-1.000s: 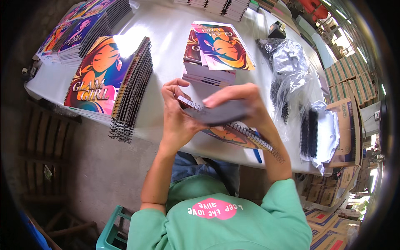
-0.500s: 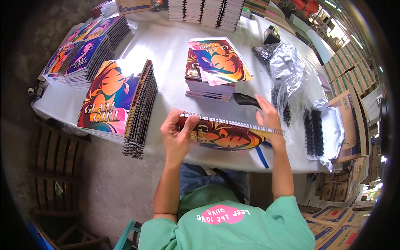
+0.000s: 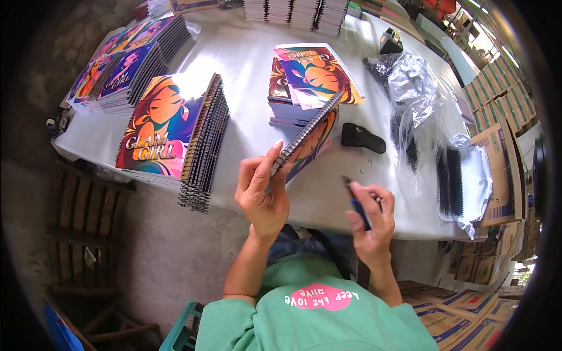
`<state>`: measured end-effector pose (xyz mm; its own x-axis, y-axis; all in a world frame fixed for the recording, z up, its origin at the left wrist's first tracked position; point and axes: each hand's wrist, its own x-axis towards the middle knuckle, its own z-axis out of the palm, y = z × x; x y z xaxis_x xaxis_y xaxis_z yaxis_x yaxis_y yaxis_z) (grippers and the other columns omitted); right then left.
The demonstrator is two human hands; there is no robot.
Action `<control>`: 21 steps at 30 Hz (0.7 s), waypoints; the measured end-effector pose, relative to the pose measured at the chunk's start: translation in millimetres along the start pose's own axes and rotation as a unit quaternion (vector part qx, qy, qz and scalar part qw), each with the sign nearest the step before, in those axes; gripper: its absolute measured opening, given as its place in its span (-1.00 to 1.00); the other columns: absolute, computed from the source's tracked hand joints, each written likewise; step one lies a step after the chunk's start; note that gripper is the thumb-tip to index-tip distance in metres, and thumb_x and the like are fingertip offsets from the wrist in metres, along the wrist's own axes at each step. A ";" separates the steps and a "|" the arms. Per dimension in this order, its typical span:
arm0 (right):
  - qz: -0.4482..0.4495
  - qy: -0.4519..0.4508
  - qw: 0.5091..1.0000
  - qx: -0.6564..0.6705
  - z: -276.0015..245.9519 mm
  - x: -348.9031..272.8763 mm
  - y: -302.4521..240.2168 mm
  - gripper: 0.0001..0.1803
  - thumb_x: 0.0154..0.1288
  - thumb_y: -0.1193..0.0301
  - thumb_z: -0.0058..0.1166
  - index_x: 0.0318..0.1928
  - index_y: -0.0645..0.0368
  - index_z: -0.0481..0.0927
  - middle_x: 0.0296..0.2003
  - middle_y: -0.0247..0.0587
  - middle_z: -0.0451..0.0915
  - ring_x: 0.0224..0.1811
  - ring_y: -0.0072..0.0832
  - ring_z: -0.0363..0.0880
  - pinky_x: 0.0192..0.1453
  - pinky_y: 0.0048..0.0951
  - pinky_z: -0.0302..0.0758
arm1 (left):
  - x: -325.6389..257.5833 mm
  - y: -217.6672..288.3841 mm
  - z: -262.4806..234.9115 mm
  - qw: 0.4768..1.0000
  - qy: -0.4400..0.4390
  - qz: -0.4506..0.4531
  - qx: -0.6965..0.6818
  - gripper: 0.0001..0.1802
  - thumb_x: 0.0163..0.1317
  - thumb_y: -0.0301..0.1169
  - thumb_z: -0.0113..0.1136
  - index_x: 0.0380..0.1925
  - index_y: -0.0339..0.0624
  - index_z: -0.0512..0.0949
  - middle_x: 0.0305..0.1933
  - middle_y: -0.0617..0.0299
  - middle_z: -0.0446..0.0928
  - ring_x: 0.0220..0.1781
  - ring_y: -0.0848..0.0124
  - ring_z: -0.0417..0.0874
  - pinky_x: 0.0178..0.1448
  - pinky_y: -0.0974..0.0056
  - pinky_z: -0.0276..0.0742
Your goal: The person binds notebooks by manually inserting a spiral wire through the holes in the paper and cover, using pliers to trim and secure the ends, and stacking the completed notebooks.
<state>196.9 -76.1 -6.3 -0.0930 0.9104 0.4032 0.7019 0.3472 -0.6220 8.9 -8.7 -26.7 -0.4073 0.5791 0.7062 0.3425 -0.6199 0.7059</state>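
Note:
My left hand [image 3: 262, 196] is closed on the near end of a spiral-bound notebook [image 3: 313, 143]. The notebook is tilted on edge, its metal coil on top and its colourful cover facing right. Its far end overlaps a stack of similar notebooks [image 3: 313, 73] in the view. In my right hand [image 3: 373, 225] is a pair of blue-handled pliers [image 3: 358, 212], dark tip pointing away from me, apart from the notebook. Between that hand and the stack lies a black curved object [image 3: 363, 138] whose kind I cannot make out. Small dark bits lie near it.
A tall notebook stack [image 3: 158, 126] stands on the white-covered table [image 3: 240, 76] at left, with more stacks [image 3: 120, 73] behind. Bound pads [image 3: 293, 14] line the far edge. At right are clear plastic wrap [image 3: 413, 88], black coils [image 3: 449, 181], a tape dispenser [image 3: 391, 42] and a cardboard box [image 3: 497, 169].
The notebook has swung from lying across in front of me to pointing away. My right hand has left its coil and picked up the pliers from the table. The black object has shifted.

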 end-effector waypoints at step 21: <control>-0.019 -0.080 0.993 -0.082 14.6 22.8 -0.6 -0.56 0.25 0.24 0.07 0.15 -0.03 0.47 -0.06 -0.05 0.42 0.02 -0.16 0.40 0.15 -0.11 0.24 | 1.6 4.4 2.2 0.984 0.072 -0.101 -0.127 -0.37 0.22 -0.57 0.16 0.28 -0.29 0.19 -0.37 0.32 0.38 -0.29 0.56 0.44 -0.15 0.50 0.41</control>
<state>184.1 -52.3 -6.5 -0.2228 0.9261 0.3044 0.8003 0.3521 -0.4854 11.7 -9.3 -22.3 -0.5671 0.6343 0.5255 0.0280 -0.6228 0.7819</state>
